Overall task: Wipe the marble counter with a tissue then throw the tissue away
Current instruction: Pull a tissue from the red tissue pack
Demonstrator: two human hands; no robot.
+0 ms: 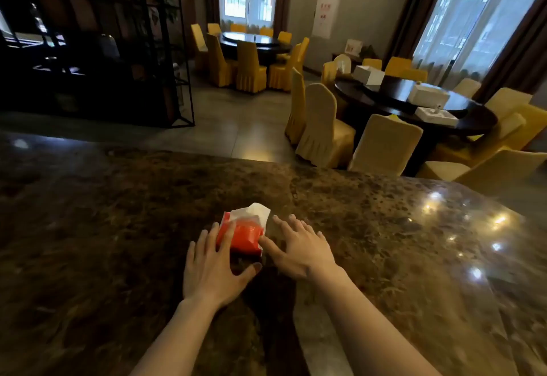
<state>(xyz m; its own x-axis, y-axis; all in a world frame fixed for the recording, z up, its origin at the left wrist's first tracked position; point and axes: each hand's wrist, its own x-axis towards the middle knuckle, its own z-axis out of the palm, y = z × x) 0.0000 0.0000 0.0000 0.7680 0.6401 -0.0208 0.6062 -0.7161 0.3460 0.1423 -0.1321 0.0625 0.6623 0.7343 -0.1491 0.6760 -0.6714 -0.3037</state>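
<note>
A red tissue pack (247,235) lies on the brown marble counter (118,227) in front of me, with a white tissue (257,213) sticking up from its far end. My left hand (210,269) rests at the pack's near left side, fingers spread, fingertips touching its left edge. My right hand (299,247) lies flat on the counter just right of the pack, fingers apart, thumb tip touching the pack's right side. Neither hand holds a tissue.
The counter's far edge curves from upper left to the right. Beyond it are round dark dining tables (414,100) with yellow-covered chairs (322,127) and white boxes (427,96). A black metal shelf (118,50) stands at the left.
</note>
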